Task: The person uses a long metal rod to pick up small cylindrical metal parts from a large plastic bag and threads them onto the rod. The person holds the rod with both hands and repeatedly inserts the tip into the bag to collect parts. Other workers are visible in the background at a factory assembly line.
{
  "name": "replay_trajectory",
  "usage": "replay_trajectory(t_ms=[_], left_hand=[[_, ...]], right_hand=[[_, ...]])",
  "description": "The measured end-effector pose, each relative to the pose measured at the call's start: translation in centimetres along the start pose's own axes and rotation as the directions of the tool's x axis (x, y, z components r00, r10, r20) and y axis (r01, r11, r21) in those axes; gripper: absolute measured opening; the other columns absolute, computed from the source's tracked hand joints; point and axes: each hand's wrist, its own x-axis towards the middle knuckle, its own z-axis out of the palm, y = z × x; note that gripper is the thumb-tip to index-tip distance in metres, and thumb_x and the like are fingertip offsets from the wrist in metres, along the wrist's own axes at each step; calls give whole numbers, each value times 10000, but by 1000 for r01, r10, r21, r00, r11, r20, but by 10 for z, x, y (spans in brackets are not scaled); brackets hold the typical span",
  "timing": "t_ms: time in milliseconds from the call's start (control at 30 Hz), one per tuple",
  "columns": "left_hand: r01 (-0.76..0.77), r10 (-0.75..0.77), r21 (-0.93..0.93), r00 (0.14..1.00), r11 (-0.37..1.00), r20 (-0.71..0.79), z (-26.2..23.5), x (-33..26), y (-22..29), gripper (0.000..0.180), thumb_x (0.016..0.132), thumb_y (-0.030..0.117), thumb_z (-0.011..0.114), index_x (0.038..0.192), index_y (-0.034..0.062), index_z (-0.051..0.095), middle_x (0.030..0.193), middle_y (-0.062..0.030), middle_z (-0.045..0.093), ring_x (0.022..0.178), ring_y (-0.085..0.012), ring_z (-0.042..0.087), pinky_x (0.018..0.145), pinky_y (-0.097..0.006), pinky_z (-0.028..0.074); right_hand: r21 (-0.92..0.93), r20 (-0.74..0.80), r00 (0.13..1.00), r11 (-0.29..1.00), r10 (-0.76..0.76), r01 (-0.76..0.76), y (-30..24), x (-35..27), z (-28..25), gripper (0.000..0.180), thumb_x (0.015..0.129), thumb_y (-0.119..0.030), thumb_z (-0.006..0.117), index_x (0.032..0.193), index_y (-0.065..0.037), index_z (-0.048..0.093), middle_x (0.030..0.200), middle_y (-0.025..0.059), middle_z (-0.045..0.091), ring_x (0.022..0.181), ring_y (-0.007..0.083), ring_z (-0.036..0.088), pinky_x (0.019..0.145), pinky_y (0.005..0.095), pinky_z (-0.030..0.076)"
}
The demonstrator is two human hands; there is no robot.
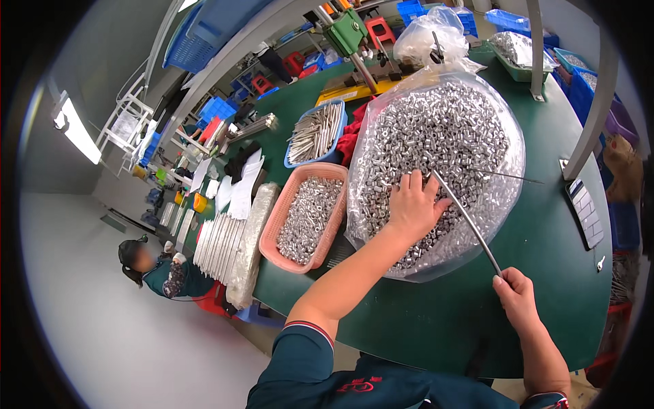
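A large clear plastic bag (505,204) lies spread on the green table, heaped with small silver metal sleeves (443,123). My left hand (414,208) rests on the heap, fingers stretched out and thumb apart; whether a sleeve lies under the fingertips cannot be seen. In my right hand (519,296) is the near end of a slim metal rod (470,223), pinched between thumb and fingers. The rod slants up and left, its far tip among the sleeves beside my left index finger. A thinner dark rod (507,176) lies across the bag's right side.
Left of the bag stands a pink basket (266,238) of small metal parts, behind it a blue basket (289,160) of metal rods. A phone (584,215) and key (600,264) lie at right. A green press (345,33) stands behind. Another person (170,273) sits at left.
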Motion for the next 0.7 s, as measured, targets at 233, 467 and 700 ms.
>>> replay_trajectory(t_ms=[233,467,700], left_hand=[[-136,136,-82,991,987,-11,21,-3,-4,277,837,251,647,1044,77,584,854,-95,526,720,-265,614,552,-367,516],[84,-198,-586,971,806,-134,13,2,-35,241,922,280,598,1000,54,572,775,-97,563,579,-147,570,479,-304,451],[149,-67,-308,803,-940,593,-2,-5,-72,281,967,348,523,980,77,595,760,-75,494,527,-98,438,387,-193,317]], right_hand=[[-32,-5,1000,999,-12,12,-3,0,3,232,888,-172,609,753,1,533,591,-38,409,574,49,353,505,253,299],[-87,18,1000,996,-24,26,-8,0,1,222,883,-166,612,755,0,541,596,-32,436,574,52,370,507,249,310],[34,112,987,992,118,-123,-18,11,16,220,928,-206,587,818,-15,583,624,-48,449,571,38,409,502,227,331]])
